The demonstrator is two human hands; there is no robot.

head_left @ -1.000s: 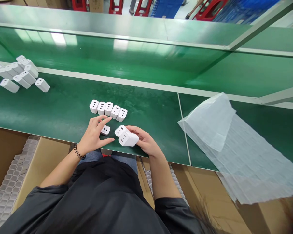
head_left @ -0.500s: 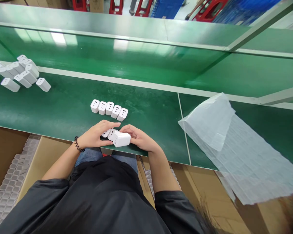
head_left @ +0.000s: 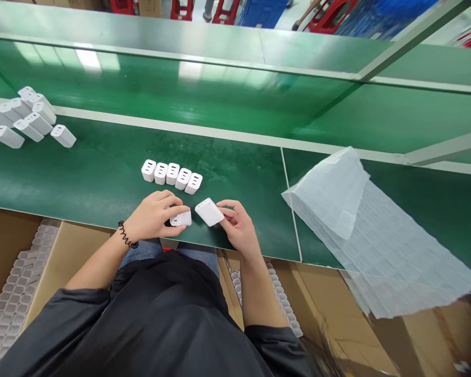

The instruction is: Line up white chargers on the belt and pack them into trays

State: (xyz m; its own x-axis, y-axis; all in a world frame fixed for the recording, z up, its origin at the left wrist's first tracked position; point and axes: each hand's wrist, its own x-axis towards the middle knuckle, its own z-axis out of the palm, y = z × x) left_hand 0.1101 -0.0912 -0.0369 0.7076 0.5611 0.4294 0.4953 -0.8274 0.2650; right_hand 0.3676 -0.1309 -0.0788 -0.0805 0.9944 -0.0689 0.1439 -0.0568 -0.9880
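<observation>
Near the front edge of the green table, my left hand (head_left: 157, 213) is closed around a white charger (head_left: 183, 218), its fingers covering part of it. Just to the right, my right hand (head_left: 240, 226) pinches another white charger (head_left: 209, 212) by one end, tilted above the table. Beyond both hands stands a row of several white chargers (head_left: 172, 174) side by side, their port ends facing up. A loose group of more white chargers (head_left: 39, 123) lies at the far left.
A sheet of thin white packing foam (head_left: 384, 235) lies on the right and hangs over the front edge. Below the table are cardboard boxes (head_left: 74, 246) with clear plastic trays (head_left: 19, 293). A low green partition (head_left: 220, 104) runs along the back, with a slanting metal bar (head_left: 408, 47).
My hands have moved apart. The chargers that were bunched between them are separated, one carried right and turned in my right hand, while my left hand stays near its place.
</observation>
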